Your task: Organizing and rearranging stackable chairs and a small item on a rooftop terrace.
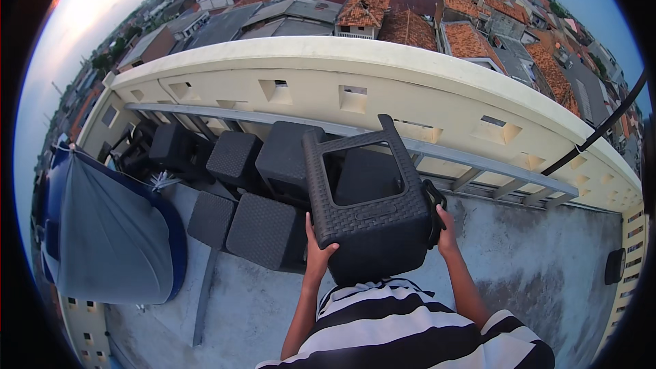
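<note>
In front of my striped shirt I hold up a black plastic piece of furniture with a woven rattan pattern (366, 218), tilted, with a large rectangular opening in its frame. My left hand (319, 256) grips its left side, thumb on the near corner. On its right side my right hand (447, 230) is closed around the edge by a dark looped part (433, 205); some fingers are hidden. Just beyond and to the left stand similar black woven-pattern stools, among them a large one (264, 230), a small one (210, 218) and a taller one (287, 151).
A metal ladder (492, 169) lies along the cream parapet wall (307, 82). More dark furniture (171, 146) stands at the far left. Grey sheeting (113, 236) covers a blue rounded object. A black cable (594, 138) crosses at right. Concrete floor (512, 246) extends around me.
</note>
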`<control>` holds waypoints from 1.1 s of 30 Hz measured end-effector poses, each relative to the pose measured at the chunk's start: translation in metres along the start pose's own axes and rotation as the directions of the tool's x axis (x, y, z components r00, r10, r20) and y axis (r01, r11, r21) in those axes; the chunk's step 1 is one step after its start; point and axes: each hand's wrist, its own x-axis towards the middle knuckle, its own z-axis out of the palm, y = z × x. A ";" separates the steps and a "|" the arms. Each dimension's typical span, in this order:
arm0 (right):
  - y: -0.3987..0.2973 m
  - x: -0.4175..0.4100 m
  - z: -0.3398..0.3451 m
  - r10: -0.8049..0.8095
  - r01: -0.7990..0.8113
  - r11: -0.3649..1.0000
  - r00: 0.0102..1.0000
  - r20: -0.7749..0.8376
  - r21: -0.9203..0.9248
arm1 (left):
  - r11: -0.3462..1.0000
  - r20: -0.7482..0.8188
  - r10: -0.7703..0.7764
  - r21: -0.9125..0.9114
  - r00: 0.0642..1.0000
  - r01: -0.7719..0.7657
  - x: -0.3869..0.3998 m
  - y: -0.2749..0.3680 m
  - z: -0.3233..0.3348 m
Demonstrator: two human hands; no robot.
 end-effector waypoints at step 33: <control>0.003 0.155 0.143 0.234 0.869 -0.256 0.482 0.845 -0.424 | 0.873 0.469 -0.072 0.457 0.880 -0.172 -0.027 0.038 0.060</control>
